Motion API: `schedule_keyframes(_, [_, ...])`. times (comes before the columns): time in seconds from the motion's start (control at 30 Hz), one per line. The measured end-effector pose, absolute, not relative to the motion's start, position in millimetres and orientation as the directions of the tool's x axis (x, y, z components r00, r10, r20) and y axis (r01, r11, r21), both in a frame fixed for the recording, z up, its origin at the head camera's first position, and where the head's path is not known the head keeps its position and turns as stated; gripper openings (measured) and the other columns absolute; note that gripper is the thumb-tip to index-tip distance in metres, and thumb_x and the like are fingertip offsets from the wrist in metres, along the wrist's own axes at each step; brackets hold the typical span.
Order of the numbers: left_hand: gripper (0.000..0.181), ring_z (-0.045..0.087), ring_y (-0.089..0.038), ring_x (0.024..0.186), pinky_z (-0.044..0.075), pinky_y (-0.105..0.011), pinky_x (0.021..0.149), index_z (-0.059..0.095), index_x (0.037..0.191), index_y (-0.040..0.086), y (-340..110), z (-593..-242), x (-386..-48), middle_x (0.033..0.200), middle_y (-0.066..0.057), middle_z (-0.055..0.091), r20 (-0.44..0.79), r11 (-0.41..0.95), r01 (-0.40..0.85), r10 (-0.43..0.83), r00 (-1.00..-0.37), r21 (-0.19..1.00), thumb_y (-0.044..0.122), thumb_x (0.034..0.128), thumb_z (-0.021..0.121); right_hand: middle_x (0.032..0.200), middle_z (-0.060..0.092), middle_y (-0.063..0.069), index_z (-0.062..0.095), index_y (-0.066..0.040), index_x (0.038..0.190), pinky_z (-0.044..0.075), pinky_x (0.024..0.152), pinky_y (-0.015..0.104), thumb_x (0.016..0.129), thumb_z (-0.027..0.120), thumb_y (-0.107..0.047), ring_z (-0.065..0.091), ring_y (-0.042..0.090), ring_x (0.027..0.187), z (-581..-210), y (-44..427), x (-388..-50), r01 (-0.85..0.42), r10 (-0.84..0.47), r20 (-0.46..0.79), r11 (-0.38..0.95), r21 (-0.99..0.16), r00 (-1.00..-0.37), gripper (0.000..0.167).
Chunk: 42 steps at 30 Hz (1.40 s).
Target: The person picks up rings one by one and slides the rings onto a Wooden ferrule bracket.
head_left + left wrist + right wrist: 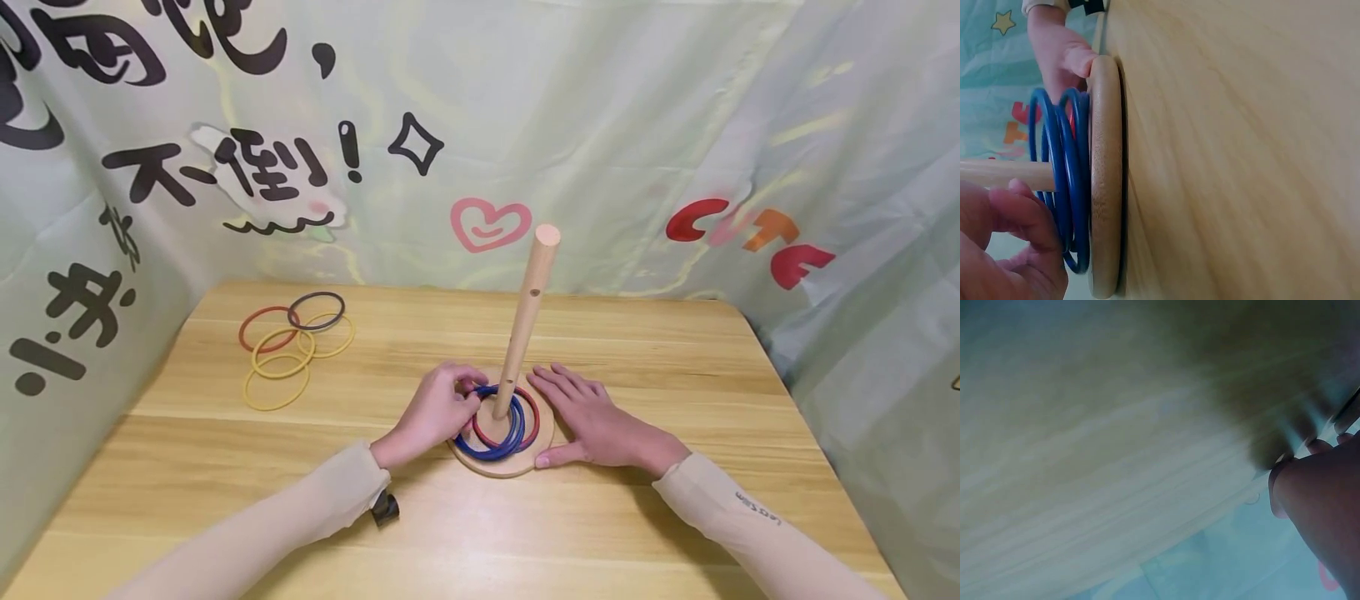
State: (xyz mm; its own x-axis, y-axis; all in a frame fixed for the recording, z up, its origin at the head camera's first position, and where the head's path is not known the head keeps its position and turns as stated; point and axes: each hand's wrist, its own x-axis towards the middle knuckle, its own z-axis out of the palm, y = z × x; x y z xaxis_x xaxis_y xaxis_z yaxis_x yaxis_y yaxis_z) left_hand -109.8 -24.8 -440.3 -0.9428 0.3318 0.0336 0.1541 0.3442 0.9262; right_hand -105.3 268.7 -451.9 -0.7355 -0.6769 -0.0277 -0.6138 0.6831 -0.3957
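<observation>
A wooden post rises from a round wooden base in the middle of the table. Several blue rings and a red ring lie around the post's foot; the left wrist view shows the blue rings stacked loosely, some tilted. My left hand pinches a blue ring at its left side, fingers curled and close to the post. On the base's right edge rests my right hand, fingers extended and thumb spread toward the front. The right wrist view shows only part of that hand, dark and blurred.
At the table's back left lie several loose rings: a red ring, a dark ring and yellow rings, partly overlapping. Printed curtains enclose the wooden table at the back and sides.
</observation>
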Motion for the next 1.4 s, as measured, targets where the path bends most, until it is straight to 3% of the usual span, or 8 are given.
schedule_keyframes(0.2, [0.006, 0.057, -0.009, 0.057, 0.049, -0.023, 0.052, 0.078, 0.101, -0.002, -24.0, -442.5, -118.4, 0.076, 0.000, 0.062, 0.101, 0.434, 0.260, 0.354, -0.930, 0.863, -0.005, 0.0981, 0.074, 0.177, 0.025, 0.016, 0.024, -0.007, 0.173, 0.030, 0.117, 0.074, 0.090, 0.079, -0.070, 0.016, 0.044, 0.163, -448.3, 268.1, -106.1, -0.607, -0.670, -0.021, 0.685, -0.402, -0.742, 0.117])
schedule_keyframes(0.33, [0.007, 0.054, -0.009, 0.067, 0.045, -0.023, 0.061, 0.080, 0.092, 0.003, -25.9, -442.6, -122.4, 0.073, 0.005, 0.061, 0.108, 0.499, 0.293, 0.366, -0.924, 0.816, -0.002, 0.0955, 0.077, 0.177, 0.025, 0.016, 0.024, -0.006, 0.173, 0.030, 0.117, 0.073, 0.090, 0.079, -0.069, 0.016, 0.045, 0.163, -447.7, 267.4, -106.0, -0.607, -0.672, -0.025, 0.684, -0.404, -0.740, 0.118])
schedule_keyframes(0.67, [0.008, 0.049, -0.010, 0.061, 0.038, -0.024, 0.054, 0.080, 0.104, 0.004, -41.7, -437.9, -120.2, 0.073, 0.002, 0.060, 0.061, 0.494, 0.240, 0.351, -0.934, 0.836, 0.009, 0.0985, 0.076, 0.177, 0.025, 0.015, 0.023, -0.007, 0.173, 0.030, 0.117, 0.073, 0.090, 0.078, -0.071, 0.015, 0.044, 0.163, -448.2, 265.4, -105.3, -0.611, -0.675, -0.024, 0.683, -0.400, -0.738, 0.118])
schedule_keyframes(1.0, [0.023, 0.061, -0.018, 0.064, 0.048, -0.026, 0.052, 0.076, 0.120, 0.000, -89.3, -432.7, -123.2, 0.093, -0.005, 0.068, 0.042, 0.460, 0.159, 0.254, -0.966, 0.873, 0.010, 0.1002, 0.070, 0.178, 0.024, 0.014, 0.022, -0.009, 0.174, 0.030, 0.118, 0.073, 0.090, 0.078, -0.071, 0.014, 0.044, 0.164, -450.5, 265.3, -104.8, -0.604, -0.670, -0.028, 0.685, -0.407, -0.742, 0.118])
schedule_keyframes(1.23, [0.027, 0.065, -0.023, 0.085, 0.053, -0.031, 0.068, 0.075, 0.124, 0.000, -148.0, -427.5, -137.8, 0.109, -0.011, 0.073, 0.087, 0.558, 0.138, 0.118, -0.989, 0.818, 0.013, 0.1011, 0.068, 0.178, 0.024, 0.014, 0.023, -0.009, 0.174, 0.029, 0.118, 0.072, 0.089, 0.079, -0.071, 0.014, 0.044, 0.164, -451.3, 266.2, -103.9, -0.596, -0.667, -0.030, 0.685, -0.420, -0.745, 0.119])
schedule_keyframes(1.4, [0.031, 0.066, -0.026, 0.089, 0.052, -0.032, 0.070, 0.074, 0.128, 0.000, -192.7, -425.4, -155.1, 0.117, -0.015, 0.073, 0.124, 0.638, 0.113, 0.029, -0.992, 0.761, 0.017, 0.1031, 0.065, 0.178, 0.024, 0.014, 0.023, -0.009, 0.174, 0.028, 0.118, 0.072, 0.089, 0.080, -0.071, 0.014, 0.044, 0.164, -451.6, 267.8, -104.1, -0.590, -0.663, -0.031, 0.685, -0.426, -0.748, 0.120])
